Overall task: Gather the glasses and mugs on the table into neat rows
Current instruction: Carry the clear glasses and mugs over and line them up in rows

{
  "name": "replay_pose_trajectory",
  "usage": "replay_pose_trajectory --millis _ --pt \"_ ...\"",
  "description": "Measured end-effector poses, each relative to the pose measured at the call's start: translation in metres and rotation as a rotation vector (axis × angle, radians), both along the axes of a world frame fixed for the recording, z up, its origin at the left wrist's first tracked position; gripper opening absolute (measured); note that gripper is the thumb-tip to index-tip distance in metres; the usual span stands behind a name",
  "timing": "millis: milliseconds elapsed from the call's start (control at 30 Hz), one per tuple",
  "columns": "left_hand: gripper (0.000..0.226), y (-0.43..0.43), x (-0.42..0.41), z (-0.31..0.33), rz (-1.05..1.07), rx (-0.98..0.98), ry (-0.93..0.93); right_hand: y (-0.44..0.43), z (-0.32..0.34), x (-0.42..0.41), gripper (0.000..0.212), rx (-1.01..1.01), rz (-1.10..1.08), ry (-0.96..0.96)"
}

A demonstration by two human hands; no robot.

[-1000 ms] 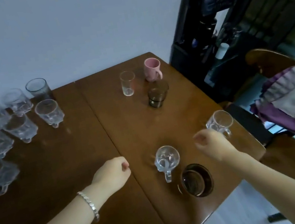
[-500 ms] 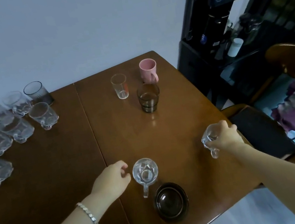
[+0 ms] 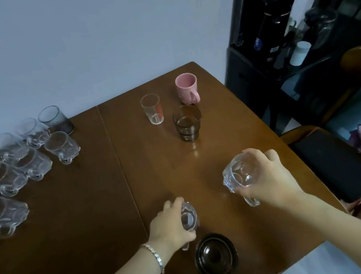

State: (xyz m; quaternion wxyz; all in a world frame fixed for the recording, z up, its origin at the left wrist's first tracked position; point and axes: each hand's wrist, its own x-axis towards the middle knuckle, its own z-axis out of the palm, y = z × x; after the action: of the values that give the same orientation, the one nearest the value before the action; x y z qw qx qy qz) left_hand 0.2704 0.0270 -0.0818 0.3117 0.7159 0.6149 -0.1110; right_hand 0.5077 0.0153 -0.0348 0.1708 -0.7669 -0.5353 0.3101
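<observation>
Right hand (image 3: 270, 180) gripping lifted glass mug (image 3: 240, 174), left hand (image 3: 170, 226) clasping second mug (image 3: 189, 218)

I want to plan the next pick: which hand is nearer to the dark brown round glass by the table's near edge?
Left. The left hand is just beside the dark brown round glass; the right hand is farther.

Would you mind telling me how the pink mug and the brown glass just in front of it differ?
The pink mug is opaque, while the brown glass is tinted but see-through. The pink mug has a side handle; the brown glass shows none. The pink mug stands nearer the table's far corner, the brown glass closer to the person. Both stand upright, mouths up, untouched by either hand.
</observation>
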Motion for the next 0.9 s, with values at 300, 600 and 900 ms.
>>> replay_pose_trajectory --millis 300,600,900 --pt "0.074 -0.007 -0.132 0.041 0.452 0.153 -0.258 0.039 0.016 -0.119 0.088 0.002 0.255 0.100" --pt "0.081 0.056 -0.285 0.059 0.481 0.358 -0.015 0.070 0.016 -0.271 0.087 -0.013 0.362 0.112" --pt "0.078 0.154 -0.357 0.028 0.450 0.289 0.021 0.089 -0.010 -0.369 0.089 -0.077 0.208 0.177"
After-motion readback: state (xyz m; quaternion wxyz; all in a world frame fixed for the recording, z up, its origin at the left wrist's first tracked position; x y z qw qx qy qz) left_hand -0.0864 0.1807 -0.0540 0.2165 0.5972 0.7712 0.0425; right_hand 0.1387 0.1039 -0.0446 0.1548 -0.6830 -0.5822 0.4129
